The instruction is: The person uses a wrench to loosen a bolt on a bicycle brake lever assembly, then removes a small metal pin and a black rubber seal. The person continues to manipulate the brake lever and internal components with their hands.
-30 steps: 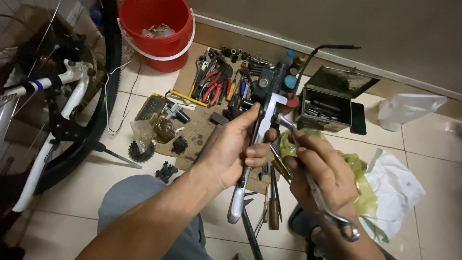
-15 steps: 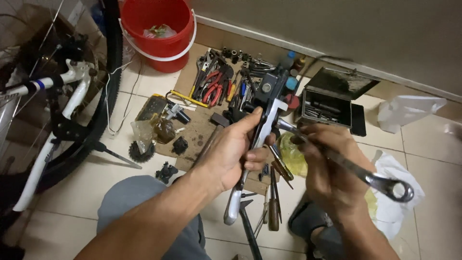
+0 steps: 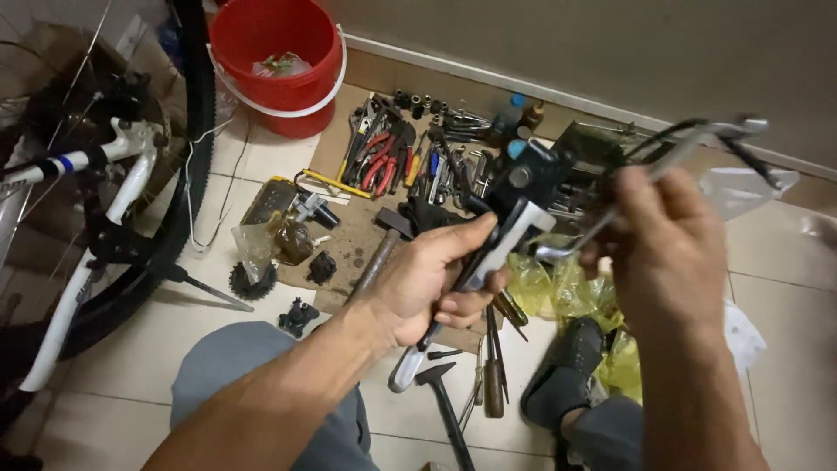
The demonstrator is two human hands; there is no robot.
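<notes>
Left hand (image 3: 432, 292) clamped on brake lever (image 3: 488, 262), right hand (image 3: 667, 249) on spanner (image 3: 636, 187).

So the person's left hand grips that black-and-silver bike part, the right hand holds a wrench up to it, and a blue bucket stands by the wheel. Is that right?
Not quite: the bucket is red, not blue, as the head view shows. The rest holds: the left hand grips the black-and-silver bike part, the right hand holds the wrench to it, and the bucket stands by the wheel.
</notes>
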